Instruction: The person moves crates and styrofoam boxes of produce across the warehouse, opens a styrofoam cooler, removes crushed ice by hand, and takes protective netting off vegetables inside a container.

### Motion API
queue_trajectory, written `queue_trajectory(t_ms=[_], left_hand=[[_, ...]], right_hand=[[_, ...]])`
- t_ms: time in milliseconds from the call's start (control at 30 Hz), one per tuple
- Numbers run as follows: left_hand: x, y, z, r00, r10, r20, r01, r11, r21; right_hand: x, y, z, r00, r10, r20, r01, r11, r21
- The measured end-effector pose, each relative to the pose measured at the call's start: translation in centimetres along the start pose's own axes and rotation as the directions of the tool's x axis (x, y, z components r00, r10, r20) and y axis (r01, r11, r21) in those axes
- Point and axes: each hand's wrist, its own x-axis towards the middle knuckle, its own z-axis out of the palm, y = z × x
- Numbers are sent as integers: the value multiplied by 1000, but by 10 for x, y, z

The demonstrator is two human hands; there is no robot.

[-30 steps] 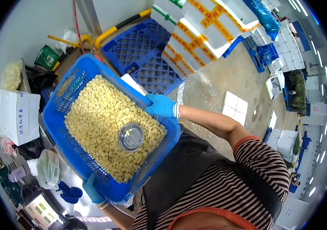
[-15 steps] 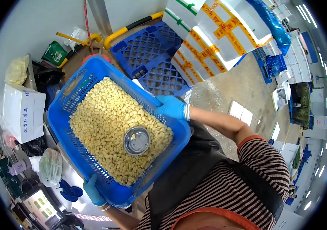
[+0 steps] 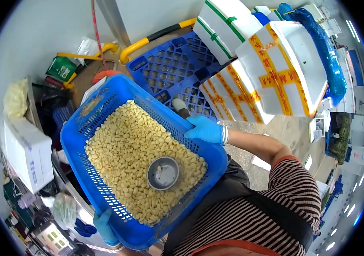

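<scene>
Head view: past the right rim of my crate (image 3: 141, 237), pallet (image 3: 190, 72) and open floor (image 3: 295, 128). My right hand (image 3: 207, 129) grips that rim, left hand (image 3: 105, 228) the opposite one; pale pieces (image 3: 122, 141), bowl (image 3: 163, 175) inside.

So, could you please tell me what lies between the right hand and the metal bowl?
The side wall of the blue basket and pale yellow pieces lie between them in the head view.
</scene>
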Motion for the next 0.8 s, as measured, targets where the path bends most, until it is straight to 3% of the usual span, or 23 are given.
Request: queue_trajectory(t_ms=[100,233,267,300,367,433,467,500,533,567,600,667,733,800], left_hand=[[29,33,45,1000,-2,-23,4,995,104],[80,85,125,998,-22,52,10,975,222],[106,89,147,997,-2,71,-18,962,272],[137,90,151,989,36,141,-97,889,447],[193,94,192,967,90,238,-188,882,433],[252,98,245,911,168,377,-335,833,439],[307,96,246,915,58,399,-290,783,551],[345,94,272,875,59,480,-355,753,554],[361,102,310,864,-8,503,-322,758,567],[421,79,325,803,56,593,-418,761,495],[440,72,359,746,99,658,-413,844,341],[569,20,381,658,127,742,-651,592,476],[582,14,444,791,-46,610,-509,505,697],[649,-44,465,834,86,545,-517,468,717]], right_hand=[[26,1,-50,999,49,-9,-49,998,-25],[53,7,-115,989,130,-71,-115,978,177],[61,7,-134,980,163,-116,-144,977,159],[68,14,-147,968,203,-145,-182,972,146],[91,38,-168,949,229,-218,-154,938,311],[120,58,-187,926,242,-289,-108,904,413],[139,72,-201,920,242,-309,-87,894,440],[162,95,-209,906,242,-347,-60,886,460],[183,117,-212,891,248,-380,-36,873,486],[208,143,-214,870,231,-436,1,882,471],[233,165,-218,841,203,-502,50,894,445],[281,211,-221,783,191,-592,89,907,411],[326,257,-227,739,220,-636,63,918,391],[375,308,-236,722,261,-641,-87,953,290]])
